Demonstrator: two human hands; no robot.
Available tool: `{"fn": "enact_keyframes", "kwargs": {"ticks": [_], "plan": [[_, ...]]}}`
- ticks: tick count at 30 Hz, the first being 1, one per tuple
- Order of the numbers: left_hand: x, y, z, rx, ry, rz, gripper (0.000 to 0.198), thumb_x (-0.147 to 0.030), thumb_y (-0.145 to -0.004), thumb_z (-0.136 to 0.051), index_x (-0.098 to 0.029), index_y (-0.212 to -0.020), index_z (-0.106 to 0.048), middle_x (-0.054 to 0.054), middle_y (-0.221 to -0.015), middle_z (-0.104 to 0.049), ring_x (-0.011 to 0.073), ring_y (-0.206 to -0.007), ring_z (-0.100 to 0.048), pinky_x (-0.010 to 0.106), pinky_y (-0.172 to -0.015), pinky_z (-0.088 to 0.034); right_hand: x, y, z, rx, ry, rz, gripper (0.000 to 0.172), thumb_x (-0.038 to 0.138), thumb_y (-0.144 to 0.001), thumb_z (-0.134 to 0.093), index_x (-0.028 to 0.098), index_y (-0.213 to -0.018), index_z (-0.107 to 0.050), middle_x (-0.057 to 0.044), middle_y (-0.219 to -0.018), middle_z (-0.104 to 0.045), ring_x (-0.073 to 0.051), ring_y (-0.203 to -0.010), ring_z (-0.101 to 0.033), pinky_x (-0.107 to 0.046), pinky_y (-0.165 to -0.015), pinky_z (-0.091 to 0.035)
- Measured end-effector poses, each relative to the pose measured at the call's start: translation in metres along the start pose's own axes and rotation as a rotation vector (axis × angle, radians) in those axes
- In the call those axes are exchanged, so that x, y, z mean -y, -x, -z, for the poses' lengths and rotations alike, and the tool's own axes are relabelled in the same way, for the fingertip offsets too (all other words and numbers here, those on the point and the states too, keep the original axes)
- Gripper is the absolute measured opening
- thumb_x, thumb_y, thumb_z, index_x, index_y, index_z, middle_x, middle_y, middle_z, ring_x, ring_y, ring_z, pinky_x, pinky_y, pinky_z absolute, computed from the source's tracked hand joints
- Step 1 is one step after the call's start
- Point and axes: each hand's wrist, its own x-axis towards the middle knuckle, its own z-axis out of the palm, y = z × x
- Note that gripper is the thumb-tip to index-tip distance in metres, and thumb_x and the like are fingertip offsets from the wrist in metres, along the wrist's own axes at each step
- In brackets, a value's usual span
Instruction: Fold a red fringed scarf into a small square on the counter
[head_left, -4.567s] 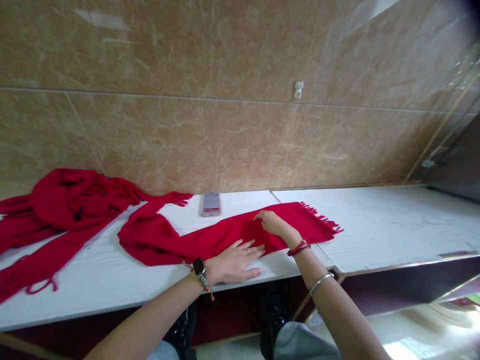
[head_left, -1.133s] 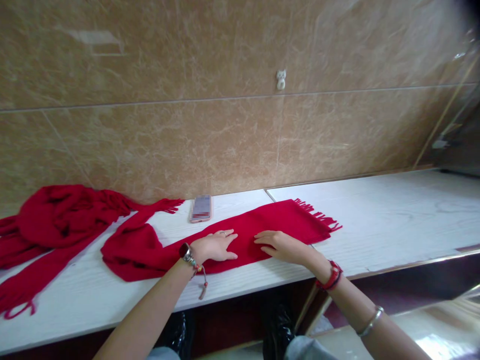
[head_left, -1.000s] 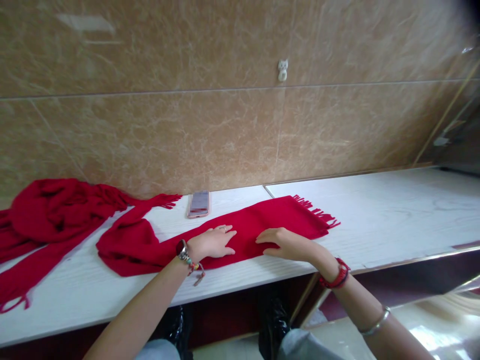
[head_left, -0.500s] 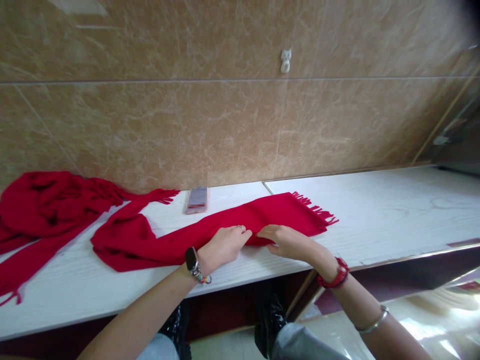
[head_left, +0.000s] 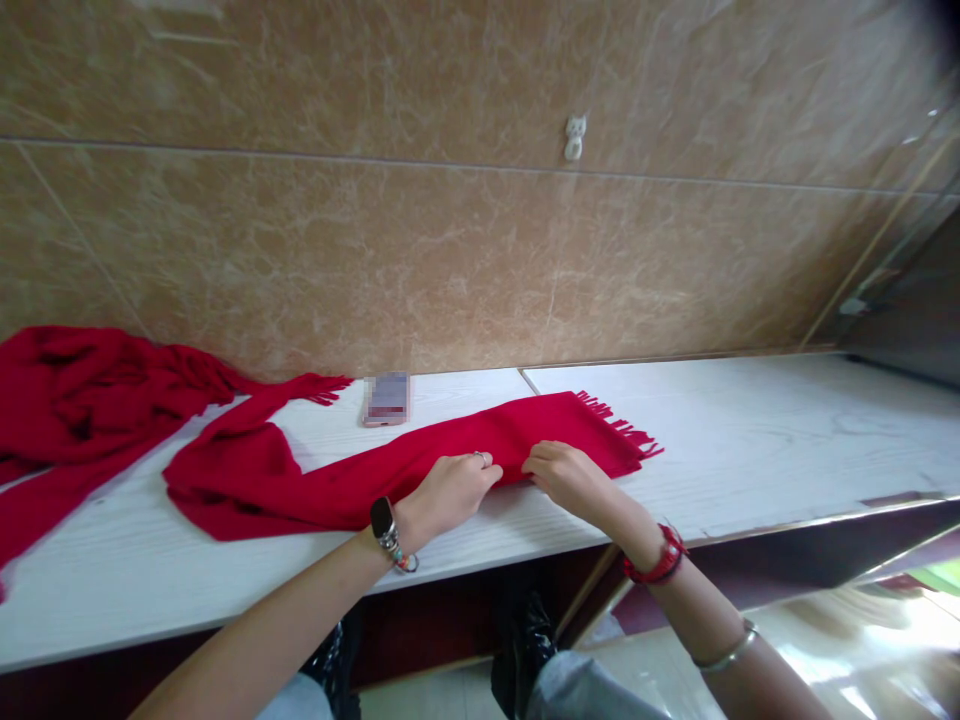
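1. A red scarf (head_left: 457, 445) lay stretched along the white bench top (head_left: 765, 430), between the person and the wall, with twelve o'clock taken as pointing at the wall.
2. The left hand (head_left: 448, 492) was curled closed, grasping the scarf's near edge; its fingertips were partly hidden.
3. At three o'clock from it, just beside, the right hand (head_left: 568, 482) pinched the same edge with bent fingers.
4. The scarf's broad fringed end lay at two o'clock from the right hand, its tassels loose on the bench top.
5. At nine o'clock from the left hand the scarf doubled back on itself, and a narrower tail ran toward two o'clock, ending in tassels near a phone (head_left: 387, 400).
6. The phone lay flat at eleven o'clock from the left hand, apart from the scarf's main length.
7. Between nine and ten o'clock, well apart from the left hand, sat a bunched red cloth (head_left: 82, 395).
8. At twelve o'clock from the right hand, a small white cat figure (head_left: 575, 138) was mounted on the brown tiled wall (head_left: 450, 260).
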Motion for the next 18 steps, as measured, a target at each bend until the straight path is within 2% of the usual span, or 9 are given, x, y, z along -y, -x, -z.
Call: {"fn": "enact_keyframes", "kwargs": {"ticks": [8, 18], "plan": [[-0.0018, -0.0009, 0.0007, -0.020, 0.023, -0.019, 0.018, -0.007, -0.084, -0.042, -0.018, -0.090, -0.055, 0.003, -0.085, -0.056, 0.0154, -0.075, -0.055, 0.024, -0.058, -0.041, 0.0026, -0.0008, 0.0008, -0.043, 0.004, -0.024, 0.016, 0.006, -0.080, -0.047, 0.014, -0.072, -0.058, -0.005, -0.072, -0.057, -0.015, -0.069, -0.050, -0.027, -0.065, -0.038], [0.0009, -0.0009, -0.0023, -0.024, 0.057, -0.056, 0.017, -0.010, -0.083, -0.046, -0.020, -0.091, -0.056, 0.001, -0.085, -0.056, 0.0146, -0.074, -0.054, 0.024, -0.058, -0.039, -0.0037, 0.0024, 0.0002, 0.039, 0.001, 0.001, 0.013, 0.009, -0.080, -0.050, 0.014, -0.074, -0.061, -0.004, -0.076, -0.059, -0.015, -0.072, -0.052, -0.027, -0.068, -0.039]]}}
